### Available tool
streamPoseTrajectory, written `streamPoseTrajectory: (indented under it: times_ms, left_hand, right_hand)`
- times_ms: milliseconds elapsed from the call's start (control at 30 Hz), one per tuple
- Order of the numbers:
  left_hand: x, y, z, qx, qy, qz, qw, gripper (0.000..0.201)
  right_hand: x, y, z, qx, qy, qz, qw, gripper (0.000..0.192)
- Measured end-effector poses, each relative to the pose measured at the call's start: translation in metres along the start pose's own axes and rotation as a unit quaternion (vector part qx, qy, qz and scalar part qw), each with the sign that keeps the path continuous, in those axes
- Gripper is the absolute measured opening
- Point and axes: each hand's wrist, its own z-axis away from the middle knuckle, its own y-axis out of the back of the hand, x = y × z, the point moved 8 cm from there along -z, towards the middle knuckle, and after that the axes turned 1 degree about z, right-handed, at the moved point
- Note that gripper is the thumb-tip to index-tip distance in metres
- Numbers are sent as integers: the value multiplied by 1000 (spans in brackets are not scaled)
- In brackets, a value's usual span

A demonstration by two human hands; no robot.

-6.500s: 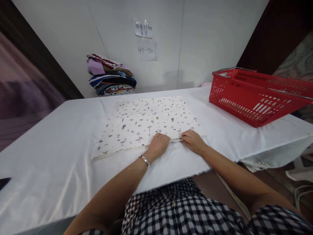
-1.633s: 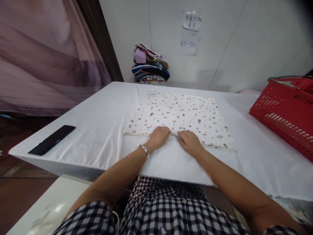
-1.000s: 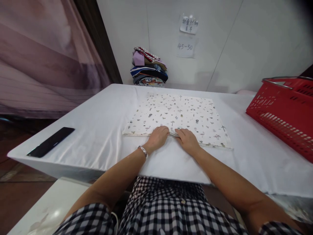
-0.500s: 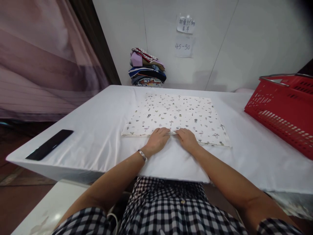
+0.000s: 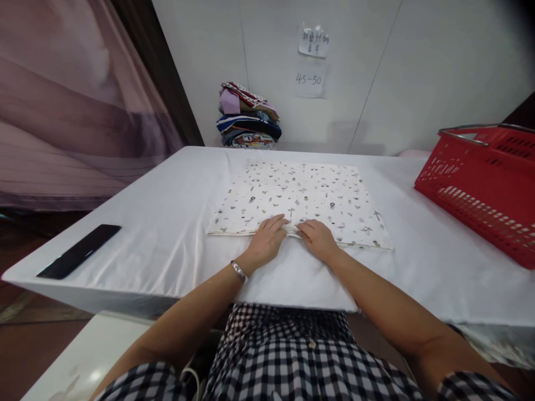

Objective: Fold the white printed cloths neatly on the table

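A folded white cloth (image 5: 296, 192) with small printed palms, plants and birds lies flat on the white-covered table (image 5: 159, 223). Its layered near edge faces me. My left hand (image 5: 267, 236) has that edge between its thumb and fingers, just left of the middle. Close by on the right, my right hand (image 5: 317, 238) grips the same edge, fingertips on top. In the small gap between the hands the layers show, slightly bunched and raised. My thumbs are mostly hidden. A silver bracelet (image 5: 239, 271) sits on my left wrist.
A black phone-like slab (image 5: 79, 252) lies at the table's left. Against the back wall stands a stack of folded fabrics (image 5: 249, 120). A red plastic basket (image 5: 480, 189) is at the right. Paper signs (image 5: 311, 78) hang on the wall, and a pink curtain (image 5: 75, 111) hangs on the left.
The layers between my hands have lifted and bunched a little at the near edge. Both hands stay at nearly the same place. The view has shifted slightly.
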Motion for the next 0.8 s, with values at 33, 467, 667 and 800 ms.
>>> streamPoseTrajectory:
  times_ms: [33, 467, 667, 800]
  left_hand:
    - [-1, 2, 2, 10, 8, 6, 1000, 26]
    - [-5, 5, 2, 29, 34, 49, 998, 21]
    - [-1, 4, 3, 16, 9, 25, 1000, 20]
    - [3, -3, 2, -29, -8, 5, 1000, 21]
  right_hand:
    - [-2, 0, 1, -2, 7, -5, 1000, 23]
    - [-7, -1, 7, -54, -2, 30, 998, 29]
    - [-2, -5, 8, -66, 1, 36, 997, 29]
    - [-1, -6, 9, -74, 8, 33, 997, 29]
